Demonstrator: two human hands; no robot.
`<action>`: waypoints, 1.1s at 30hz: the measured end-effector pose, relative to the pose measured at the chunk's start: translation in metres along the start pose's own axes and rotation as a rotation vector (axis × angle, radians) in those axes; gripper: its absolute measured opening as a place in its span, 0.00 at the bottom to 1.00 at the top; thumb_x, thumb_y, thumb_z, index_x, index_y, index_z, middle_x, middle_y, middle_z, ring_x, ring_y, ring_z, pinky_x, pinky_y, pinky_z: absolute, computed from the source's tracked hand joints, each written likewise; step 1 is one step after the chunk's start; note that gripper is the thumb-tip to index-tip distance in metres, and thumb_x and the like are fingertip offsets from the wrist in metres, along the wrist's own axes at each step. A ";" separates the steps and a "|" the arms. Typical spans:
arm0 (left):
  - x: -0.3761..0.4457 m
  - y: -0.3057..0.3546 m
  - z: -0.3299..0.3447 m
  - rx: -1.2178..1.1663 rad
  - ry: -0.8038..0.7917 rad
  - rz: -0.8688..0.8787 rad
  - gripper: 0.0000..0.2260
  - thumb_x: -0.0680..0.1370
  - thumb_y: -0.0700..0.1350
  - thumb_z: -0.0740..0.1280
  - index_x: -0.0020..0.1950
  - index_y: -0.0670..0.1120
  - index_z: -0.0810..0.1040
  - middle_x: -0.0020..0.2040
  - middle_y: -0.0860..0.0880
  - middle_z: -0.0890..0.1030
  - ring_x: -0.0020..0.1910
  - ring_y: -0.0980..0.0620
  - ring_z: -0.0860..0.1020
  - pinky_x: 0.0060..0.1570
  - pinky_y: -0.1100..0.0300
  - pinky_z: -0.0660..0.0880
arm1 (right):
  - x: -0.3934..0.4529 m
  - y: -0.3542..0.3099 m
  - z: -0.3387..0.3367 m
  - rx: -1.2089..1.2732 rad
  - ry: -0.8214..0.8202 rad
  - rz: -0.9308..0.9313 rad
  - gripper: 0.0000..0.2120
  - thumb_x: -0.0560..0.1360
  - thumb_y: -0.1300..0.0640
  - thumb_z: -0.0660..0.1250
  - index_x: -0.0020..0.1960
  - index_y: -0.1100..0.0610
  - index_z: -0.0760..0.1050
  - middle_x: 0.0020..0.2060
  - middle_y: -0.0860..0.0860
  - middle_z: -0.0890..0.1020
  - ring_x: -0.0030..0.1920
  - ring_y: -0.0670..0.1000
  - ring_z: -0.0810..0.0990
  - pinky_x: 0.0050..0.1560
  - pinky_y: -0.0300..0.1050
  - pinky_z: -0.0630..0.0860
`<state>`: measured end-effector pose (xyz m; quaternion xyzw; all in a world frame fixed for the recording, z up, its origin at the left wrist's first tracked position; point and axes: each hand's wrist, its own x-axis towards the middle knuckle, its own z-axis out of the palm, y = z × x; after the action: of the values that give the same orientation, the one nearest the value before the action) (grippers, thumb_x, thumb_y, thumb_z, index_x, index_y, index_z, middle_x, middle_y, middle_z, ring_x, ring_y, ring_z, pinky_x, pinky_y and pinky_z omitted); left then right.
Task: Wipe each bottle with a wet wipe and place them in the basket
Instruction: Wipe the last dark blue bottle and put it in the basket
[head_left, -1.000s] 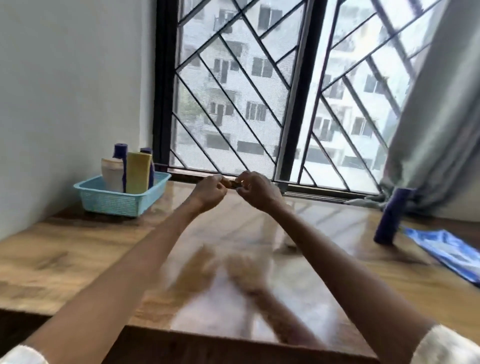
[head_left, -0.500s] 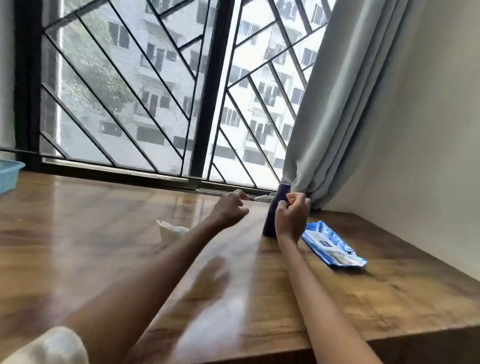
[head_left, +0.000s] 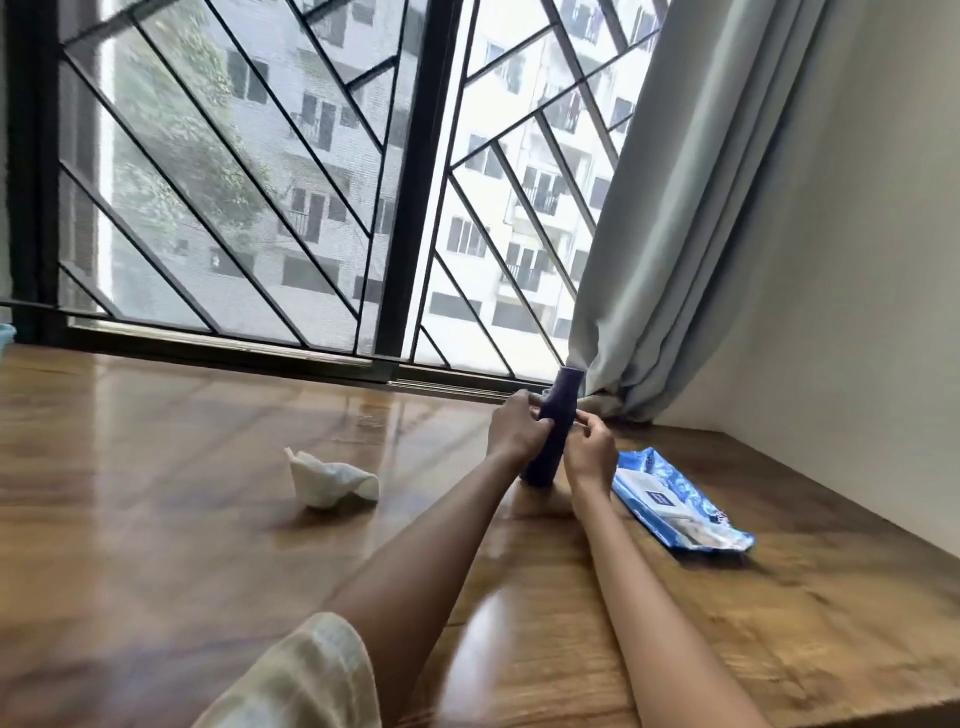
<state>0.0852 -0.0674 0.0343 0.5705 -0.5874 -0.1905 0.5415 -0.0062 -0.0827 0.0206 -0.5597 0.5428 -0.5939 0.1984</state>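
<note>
The fingers of the left hand (head_left: 514, 431) and right hand (head_left: 589, 452) are curled around the upright purple bottle (head_left: 551, 436), stood near the tabletop's (head_left: 156, 519) far right corner. No label can be read. Just right of it a blue wipes pack (head_left: 675, 501) is laid, its print illegible; a crumpled wipe (head_left: 330, 478) is left mid-table.

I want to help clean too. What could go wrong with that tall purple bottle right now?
The purple bottle is tall and narrow; the left hand holds it, and the right hand is close beside it. A loose grip could tip it onto the table. The used wipe lies apart to the left, so the bottle might go unwiped. The wipe packet looks open and may dry out.
</note>
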 end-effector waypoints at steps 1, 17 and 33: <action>0.001 -0.001 -0.004 -0.016 0.020 -0.002 0.12 0.73 0.40 0.67 0.56 0.42 0.77 0.54 0.44 0.82 0.55 0.47 0.79 0.55 0.55 0.75 | 0.000 -0.002 0.001 0.009 -0.010 -0.012 0.14 0.76 0.62 0.59 0.58 0.57 0.78 0.56 0.56 0.81 0.57 0.57 0.77 0.49 0.43 0.69; -0.009 -0.040 -0.213 -0.623 -0.360 -0.012 0.38 0.59 0.57 0.80 0.64 0.45 0.71 0.55 0.45 0.80 0.53 0.48 0.80 0.50 0.54 0.76 | -0.057 -0.104 0.079 0.592 -0.767 -0.083 0.12 0.77 0.58 0.65 0.58 0.61 0.70 0.50 0.58 0.80 0.47 0.54 0.81 0.45 0.46 0.79; -0.052 -0.111 -0.317 -0.751 -0.099 -0.216 0.18 0.78 0.51 0.60 0.60 0.38 0.74 0.51 0.43 0.80 0.49 0.46 0.80 0.58 0.51 0.74 | -0.101 -0.135 0.118 -0.611 -1.358 -0.557 0.17 0.72 0.42 0.68 0.60 0.44 0.76 0.52 0.45 0.79 0.43 0.44 0.79 0.38 0.37 0.74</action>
<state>0.3950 0.0725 0.0271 0.3811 -0.4387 -0.4752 0.6606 0.1780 -0.0027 0.0673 -0.9443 0.2819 0.0247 0.1679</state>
